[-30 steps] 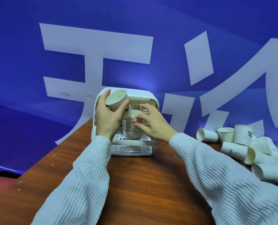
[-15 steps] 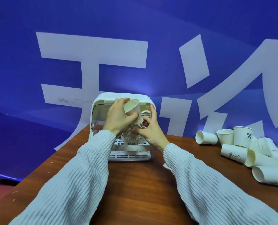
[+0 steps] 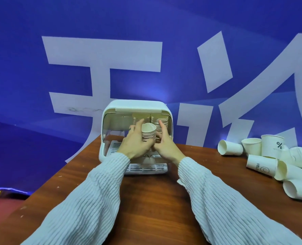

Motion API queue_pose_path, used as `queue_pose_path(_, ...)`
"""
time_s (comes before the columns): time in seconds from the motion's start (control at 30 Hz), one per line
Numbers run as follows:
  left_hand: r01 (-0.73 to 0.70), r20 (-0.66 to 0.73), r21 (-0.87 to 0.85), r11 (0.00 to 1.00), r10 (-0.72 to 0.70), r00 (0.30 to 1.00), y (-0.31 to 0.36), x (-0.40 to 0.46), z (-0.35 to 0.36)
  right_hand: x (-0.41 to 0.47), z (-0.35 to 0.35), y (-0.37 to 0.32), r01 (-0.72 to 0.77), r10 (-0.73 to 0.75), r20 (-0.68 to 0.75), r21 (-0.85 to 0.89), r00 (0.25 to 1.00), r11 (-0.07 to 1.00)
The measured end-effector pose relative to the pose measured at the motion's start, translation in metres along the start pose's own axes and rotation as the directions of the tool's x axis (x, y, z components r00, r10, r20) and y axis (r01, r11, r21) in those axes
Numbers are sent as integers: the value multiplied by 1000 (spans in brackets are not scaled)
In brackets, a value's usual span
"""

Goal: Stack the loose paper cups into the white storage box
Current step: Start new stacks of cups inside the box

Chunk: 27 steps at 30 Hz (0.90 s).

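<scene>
White storage box point(image 3: 136, 106) at the far edge of the wooden table point(image 3: 155, 200), front open. Inside the box, at the back, two stacks of cups point(image 3: 160, 121). In the box opening, a stack of nested paper cups point(image 3: 148, 134), upright, gripped between both hands: left hand point(image 3: 135, 145) curled around its left side, right hand point(image 3: 165, 145) against its right side, fingers point(image 3: 162, 129) fairly straight. Well to the right of the box, loose paper cups point(image 3: 270, 156) in a pile, some upright, others fallen. Behind the box, a blue banner point(image 3: 146, 50).
</scene>
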<state>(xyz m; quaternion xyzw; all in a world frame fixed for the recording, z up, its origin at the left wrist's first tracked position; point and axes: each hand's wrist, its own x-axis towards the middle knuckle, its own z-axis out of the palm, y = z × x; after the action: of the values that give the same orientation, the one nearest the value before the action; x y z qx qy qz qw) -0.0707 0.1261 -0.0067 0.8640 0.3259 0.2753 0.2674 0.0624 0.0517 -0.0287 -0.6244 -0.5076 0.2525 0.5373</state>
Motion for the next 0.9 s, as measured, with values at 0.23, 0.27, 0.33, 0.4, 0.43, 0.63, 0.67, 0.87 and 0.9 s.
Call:
queue_pose_path(0.23, 186, -259, -28, 982, -186, 948, -30, 10, -28, 5, 0, 5, -32, 31, -41, -22, 999, 999)
queue_pose_path(0.27, 228, -278, -4, 974, -220, 935, -34, 15, -29, 6, 1, 6, -35, 34, -44, -19, 998, 999)
queue_pose_path(0.33, 282, -291, 49, 958, -256, 922, -39, 24, -30, 5, 2, 6, -37, 37, -45, -15, 998, 999)
queue_pose_path(0.4, 299, -301, 47, 953, -272, 914, -42, 34, -27, 5, 5, 8, -32, 31, -42, -6, 999, 999)
queue_pose_path(0.43, 302, -306, 39, 952, -277, 911, -41, 38, -25, 5, 5, 8, -24, 24, -46, -6, 999, 1000)
queue_pose_path(0.63, 318, -310, -115, 941, -338, 888, -38, 56, -14, 8, 8, 16, -1, 1, -45, -11, 999, 1000)
queue_pose_path(0.67, 298, -302, -167, 940, -336, 892, -38, 55, -13, 9, 7, 18, -1, 0, -45, -16, 999, 1000)
queue_pose_path(0.87, 146, -452, -196, 970, -221, 864, -26, 29, -3, 1, 8, 9, 41, -46, -76, -70, 996, 997)
queue_pose_path(0.9, 97, -494, -155, 983, -162, 854, -21, 21, 0, -1, 9, 7, 58, -66, -80, -90, 995, 994)
